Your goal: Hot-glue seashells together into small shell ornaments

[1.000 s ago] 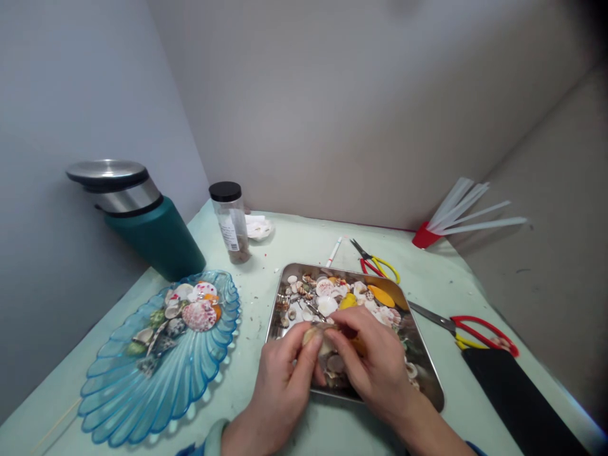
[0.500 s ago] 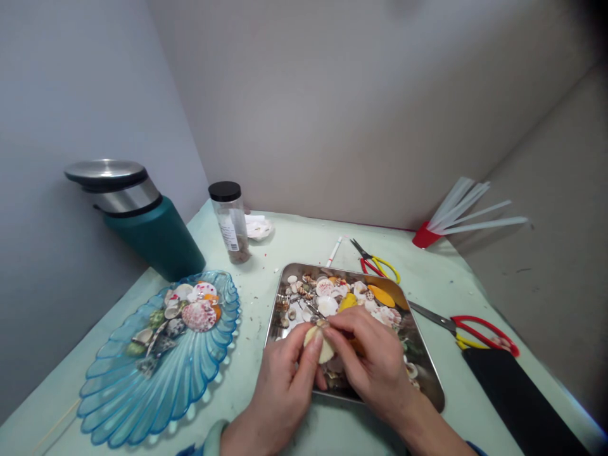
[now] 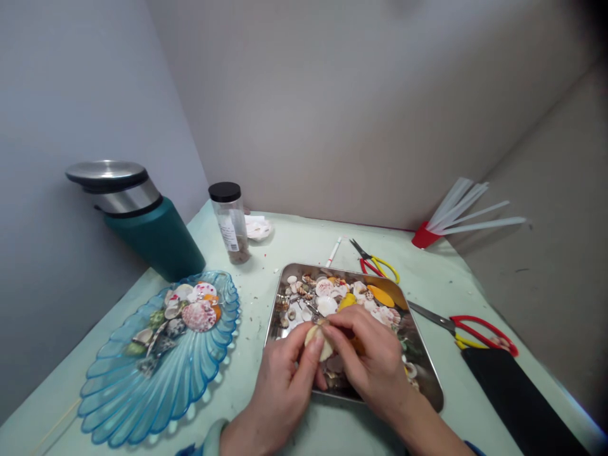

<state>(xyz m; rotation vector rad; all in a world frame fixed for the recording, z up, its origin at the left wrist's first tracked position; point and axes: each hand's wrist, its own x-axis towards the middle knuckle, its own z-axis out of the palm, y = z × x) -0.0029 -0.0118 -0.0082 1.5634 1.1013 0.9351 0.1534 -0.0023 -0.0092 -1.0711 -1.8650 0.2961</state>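
Over the front of the metal tray (image 3: 434, 380), my left hand (image 3: 287, 367) pinches a pale yellow scallop shell (image 3: 325, 350) between thumb and fingers. My right hand (image 3: 370, 351) is closed at the upper edge of that shell, its thumb and fingertips pressed together on a small brownish piece (image 3: 323, 322) too small to name. The two hands' fingertips nearly meet there. Beneath them the tray holds many mixed shells, among them a white shell (image 3: 327, 306), an orange one (image 3: 381, 296) and a yellow one (image 3: 347, 302). My hands hide the tray's front part.
At left, a blue shell-shaped dish (image 3: 190, 380) bears several shells; behind it stand a teal bottle (image 3: 156, 237) and a black-lidded jar (image 3: 229, 221). Small scissors (image 3: 375, 263) lie behind the tray, larger scissors (image 3: 463, 329) and a black object (image 3: 517, 399) at right. A red cup (image 3: 426, 235) holds translucent sticks.
Both hands stay in nearly the same place and keep their grip. The scallop shell has shifted or turned very slightly between the fingers.
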